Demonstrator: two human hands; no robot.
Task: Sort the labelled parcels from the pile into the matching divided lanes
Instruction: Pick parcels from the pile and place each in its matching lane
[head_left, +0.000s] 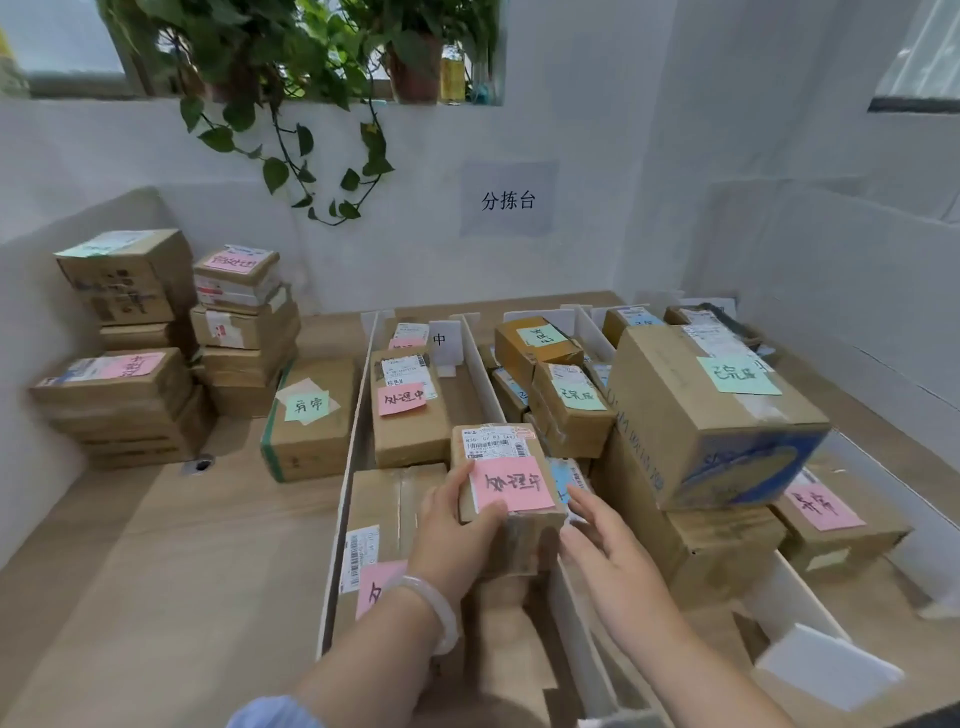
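Work on the sorting looks to me roughly half done, not more. The person holds a small parcel (511, 519) with a pink note (511, 483) on its top, low over the near part of the middle lane (461, 400), just beside the white divider (485, 374) on its right. The left hand (449, 530) grips the parcel, thumb and fingers wrapped round its near left corner. The right hand (597, 525) is relaxed, with quite straight fingers at the parcel's right side; whether it really touches the cardboard I cannot tell. In this middle lane lie 2 parcels with pink notes, a far one (410, 426) and a near one (384, 509), and their writing looks the same as on the held parcel, so I judge this is the correct lane. The next lane to the right has several boxes with green notes (571, 415), stacked rather untidily. What is left is the pile (130, 364) at the back left of the table (182, 545): 2 stacks of boxes in many layers, some with pink notes. A good number of parcels is not yet carried over.
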